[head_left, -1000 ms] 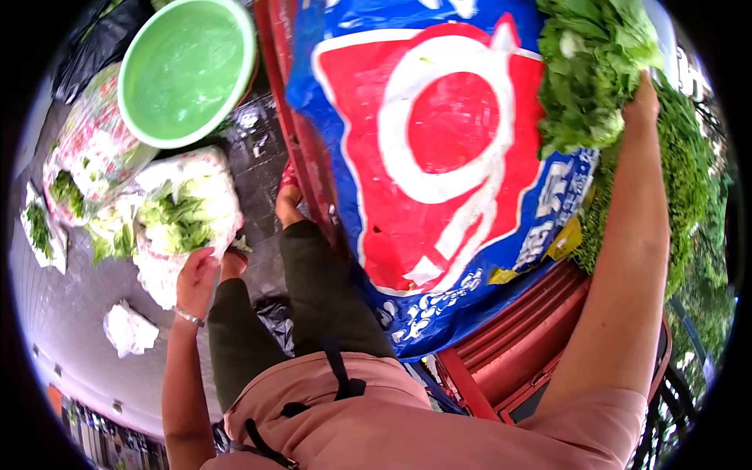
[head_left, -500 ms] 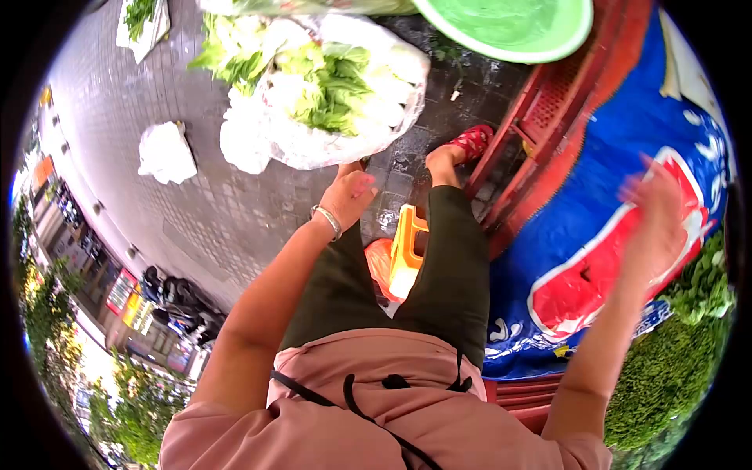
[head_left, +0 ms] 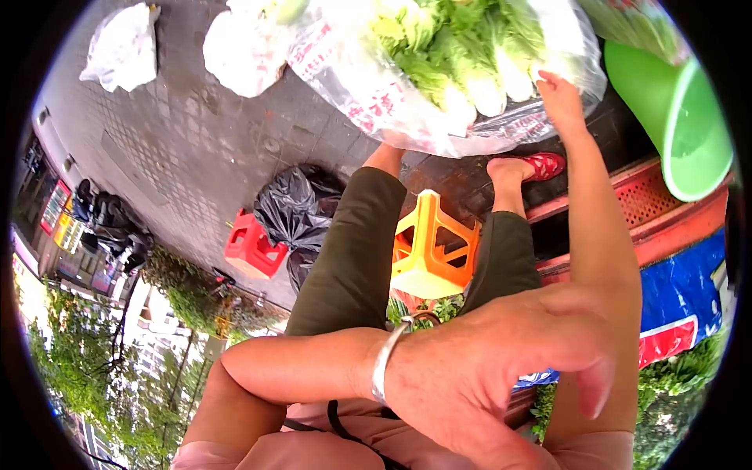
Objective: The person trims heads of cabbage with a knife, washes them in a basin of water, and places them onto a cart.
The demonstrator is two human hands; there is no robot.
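My right hand (head_left: 560, 102) reaches out to the right edge of a big clear plastic bag (head_left: 392, 110) with red print. Heads of leafy cabbage (head_left: 486, 66) lie in the bag, white stems toward me. The fingers are partly extended beside the stems, and I see nothing held in them. Close to the camera, my left hand (head_left: 486, 360), with a silver bangle at the wrist, crosses in front of my body. Its thumb and fingers are apart and slightly blurred, and no object shows in it.
A yellow plastic stool (head_left: 431, 254) stands between my legs. To the left are a red stool (head_left: 254, 247), a black plastic bag (head_left: 298, 204) and white bags (head_left: 121, 47). A green basin (head_left: 677, 117) sits at right by a red bench (head_left: 638, 200) and blue sheet (head_left: 681, 294).
The view has swung right and nearer the cabbage bag. My right hand has moved from over the blue sheet to the bag's edge. My left hand has come up close to the camera.
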